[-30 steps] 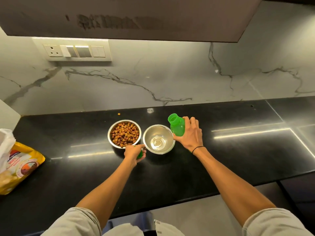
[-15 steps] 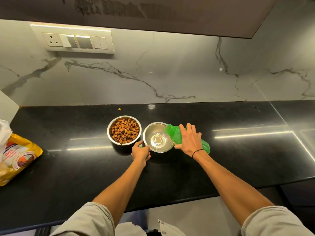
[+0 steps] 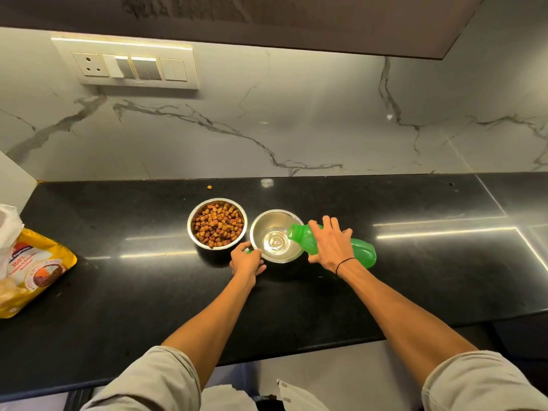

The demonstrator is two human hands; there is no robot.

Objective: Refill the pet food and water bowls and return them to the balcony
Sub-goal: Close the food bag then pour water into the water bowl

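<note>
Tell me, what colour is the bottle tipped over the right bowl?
Bright green, translucent plastic. The bottle shows best in the head view, the only one.

The worktop is black polished stone, glossy enough to mirror strip lights. Behind it the wall is smooth white marble with grey veins and a soft sheen. Both bowls, the food bowl and the water bowl, are shiny metal. The bottle is translucent green plastic. The food bag looks like glossy yellow printed plastic. The sleeves are matt pale cloth.
</note>
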